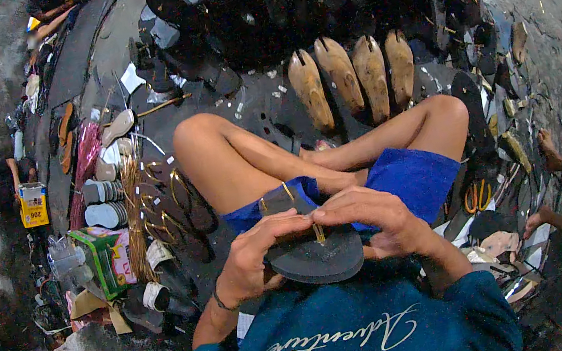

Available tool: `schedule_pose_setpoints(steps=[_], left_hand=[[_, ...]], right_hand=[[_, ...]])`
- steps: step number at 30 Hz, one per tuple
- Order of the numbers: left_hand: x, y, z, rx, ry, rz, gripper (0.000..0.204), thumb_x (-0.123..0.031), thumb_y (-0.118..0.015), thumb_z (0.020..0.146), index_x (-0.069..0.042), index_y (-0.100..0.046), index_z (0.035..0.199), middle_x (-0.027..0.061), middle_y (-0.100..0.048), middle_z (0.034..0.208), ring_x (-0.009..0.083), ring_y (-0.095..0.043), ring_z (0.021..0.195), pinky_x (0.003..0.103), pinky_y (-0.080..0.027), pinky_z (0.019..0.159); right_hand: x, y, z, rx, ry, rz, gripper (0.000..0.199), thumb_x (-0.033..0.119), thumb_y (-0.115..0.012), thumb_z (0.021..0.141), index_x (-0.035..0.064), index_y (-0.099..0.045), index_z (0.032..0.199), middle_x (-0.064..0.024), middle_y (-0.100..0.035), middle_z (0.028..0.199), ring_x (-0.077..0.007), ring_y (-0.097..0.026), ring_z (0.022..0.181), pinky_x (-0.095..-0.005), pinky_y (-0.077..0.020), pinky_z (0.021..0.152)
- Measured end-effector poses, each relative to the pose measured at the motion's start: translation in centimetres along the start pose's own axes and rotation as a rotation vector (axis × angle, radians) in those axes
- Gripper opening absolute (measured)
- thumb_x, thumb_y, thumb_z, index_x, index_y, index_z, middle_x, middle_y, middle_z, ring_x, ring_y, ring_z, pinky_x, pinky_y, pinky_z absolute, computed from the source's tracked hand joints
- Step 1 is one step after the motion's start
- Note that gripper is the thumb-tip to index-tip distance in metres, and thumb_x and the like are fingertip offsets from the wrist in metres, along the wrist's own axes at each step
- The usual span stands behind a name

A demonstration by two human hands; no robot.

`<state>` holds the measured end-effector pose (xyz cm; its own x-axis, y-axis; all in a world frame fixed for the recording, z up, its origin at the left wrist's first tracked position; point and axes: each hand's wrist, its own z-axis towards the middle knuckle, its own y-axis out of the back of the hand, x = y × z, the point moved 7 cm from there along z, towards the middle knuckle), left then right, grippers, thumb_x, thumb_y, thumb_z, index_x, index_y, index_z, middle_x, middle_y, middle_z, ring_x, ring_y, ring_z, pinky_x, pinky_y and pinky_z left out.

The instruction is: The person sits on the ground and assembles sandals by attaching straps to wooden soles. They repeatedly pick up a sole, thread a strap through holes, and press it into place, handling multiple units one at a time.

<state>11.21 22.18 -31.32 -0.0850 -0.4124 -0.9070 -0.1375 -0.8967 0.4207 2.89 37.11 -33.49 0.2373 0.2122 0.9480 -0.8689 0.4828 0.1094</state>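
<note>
Left grip (248, 255) and right grip (392, 220) pinch a dark sandal (318, 263) from both sides; even pressure beside the gold strap (319, 233) between them should seat it squarely.

The person sits with crossed legs, in blue shorts (414, 180). The left hand (252, 250) and the right hand (384, 214) together hold a dark sandal (316, 258) with gold-coloured straps, the fingers lying over its top, the fingertips nearly meeting. In front of the legs there are four wooden shoe forms (371, 76), side by side. At the left stand a bundle of thin brown strips (134, 221) and, beside it, a green and pink box (105, 261).
</note>
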Motion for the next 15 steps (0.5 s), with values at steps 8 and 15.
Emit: schedule_pose_setpoints(steps=[8, 15], left_hand=[[-1.0, -0.4, -0.4, -0.022, -0.079, 0.124, 0.046, -0.01, -0.073, 0.071, -0.003, -0.061, 0.115, 0.0122, -0.064, 0.117, 0.0297, -0.062, 0.108, 0.043, -0.049, 0.096], [-2.0, -0.1, 0.0, -0.111, -0.031, 0.14, 0.038, -0.014, -0.071, 0.077, -0.001, -0.061, 0.11, 0.0146, -0.064, 0.113, 0.0319, -0.063, 0.106, 0.043, -0.049, 0.096]], right_hand=[[0.6, 0.2, 0.3, -0.059, 0.073, -0.155, 0.054, 0.011, -0.077, 0.067, 0.0086, -0.06, 0.119, -0.0141, -0.057, 0.122, -0.0321, -0.057, 0.112, -0.0418, -0.0468, 0.095], [0.4, 0.1, 0.4, -0.075, 0.131, -0.177, 0.046, 0.01, -0.074, 0.066, 0.0077, -0.061, 0.11, -0.015, -0.058, 0.115, -0.0331, -0.058, 0.11, -0.0452, -0.0466, 0.094]])
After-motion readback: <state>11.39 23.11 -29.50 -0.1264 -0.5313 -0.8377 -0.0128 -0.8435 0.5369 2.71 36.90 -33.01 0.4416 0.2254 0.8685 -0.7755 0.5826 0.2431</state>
